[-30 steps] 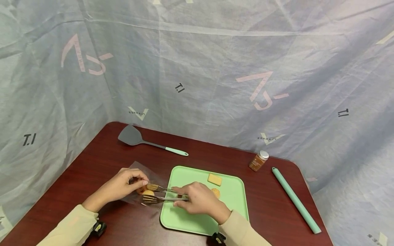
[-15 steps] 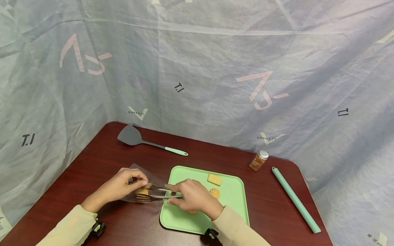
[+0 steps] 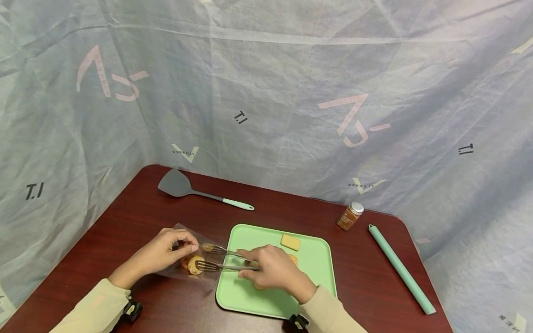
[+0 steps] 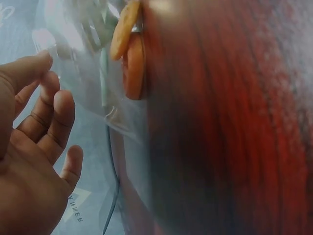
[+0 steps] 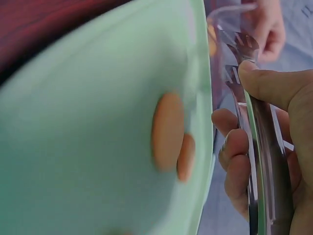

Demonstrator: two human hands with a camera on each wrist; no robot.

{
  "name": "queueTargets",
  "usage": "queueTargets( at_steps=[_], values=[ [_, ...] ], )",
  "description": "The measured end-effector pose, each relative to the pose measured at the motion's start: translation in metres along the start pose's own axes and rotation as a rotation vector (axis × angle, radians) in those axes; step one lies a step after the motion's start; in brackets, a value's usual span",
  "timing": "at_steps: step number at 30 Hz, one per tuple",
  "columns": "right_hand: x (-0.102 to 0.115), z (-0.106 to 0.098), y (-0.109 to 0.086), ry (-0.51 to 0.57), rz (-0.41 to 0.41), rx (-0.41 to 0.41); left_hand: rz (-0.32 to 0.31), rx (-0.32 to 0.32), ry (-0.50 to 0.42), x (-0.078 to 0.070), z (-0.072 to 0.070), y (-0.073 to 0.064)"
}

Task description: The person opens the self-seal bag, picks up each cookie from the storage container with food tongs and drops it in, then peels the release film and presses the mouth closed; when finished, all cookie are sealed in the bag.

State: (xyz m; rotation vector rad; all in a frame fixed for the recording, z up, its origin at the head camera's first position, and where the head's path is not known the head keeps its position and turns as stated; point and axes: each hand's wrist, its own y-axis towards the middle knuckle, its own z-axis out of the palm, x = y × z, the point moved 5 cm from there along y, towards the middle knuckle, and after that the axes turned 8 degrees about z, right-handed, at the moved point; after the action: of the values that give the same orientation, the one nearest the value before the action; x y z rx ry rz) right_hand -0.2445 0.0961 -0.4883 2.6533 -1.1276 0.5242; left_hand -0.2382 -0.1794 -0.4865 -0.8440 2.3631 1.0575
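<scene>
In the head view my left hand (image 3: 168, 247) pinches the edge of a clear plastic bag (image 3: 176, 272) between thumb and fingertip. Inside the bag are cookies, among them a round speckled cookie (image 3: 195, 266) and an orange-brown ring-shaped one (image 4: 133, 66). My right hand (image 3: 272, 267) grips metal tongs (image 3: 235, 267) with fork-shaped ends. Those ends reach into the bag's mouth, spread apart, the nearer one overlapping the speckled cookie. Under the right hand lies a light green tray (image 3: 222, 298) with several cookies, including a rectangular biscuit (image 3: 290, 242) and a round cookie (image 5: 167, 131).
A grey spatula (image 3: 176, 183) with a mint handle lies at the back left. Behind the tray's right corner stands a small brown jar (image 3: 350, 216) with a silver lid. A long teal rod (image 3: 401, 270) lies along the right edge. Grey cloth (image 3: 270, 92) hangs behind the table.
The tongs went further left into the bag, then drew back right with their ends wider apart. The speckled cookie now shows in the bag. My left hand has barely moved.
</scene>
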Motion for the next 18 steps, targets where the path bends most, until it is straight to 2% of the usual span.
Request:
queueTargets(
  at_steps=[6, 13, 18],
  values=[
    [-0.035, -0.017, -0.042, 0.032, 0.048, -0.093, -0.019, 0.013, 0.004, 0.002, 0.001, -0.001],
    [-0.086, -0.042, -0.108, 0.071, 0.23, -0.184, 0.002, 0.015, -0.009, 0.002, 0.005, 0.0],
    [-0.114, -0.056, -0.157, 0.1, 0.364, -0.225, -0.021, 0.018, -0.032, 0.001, 0.005, 0.003]
  ],
)
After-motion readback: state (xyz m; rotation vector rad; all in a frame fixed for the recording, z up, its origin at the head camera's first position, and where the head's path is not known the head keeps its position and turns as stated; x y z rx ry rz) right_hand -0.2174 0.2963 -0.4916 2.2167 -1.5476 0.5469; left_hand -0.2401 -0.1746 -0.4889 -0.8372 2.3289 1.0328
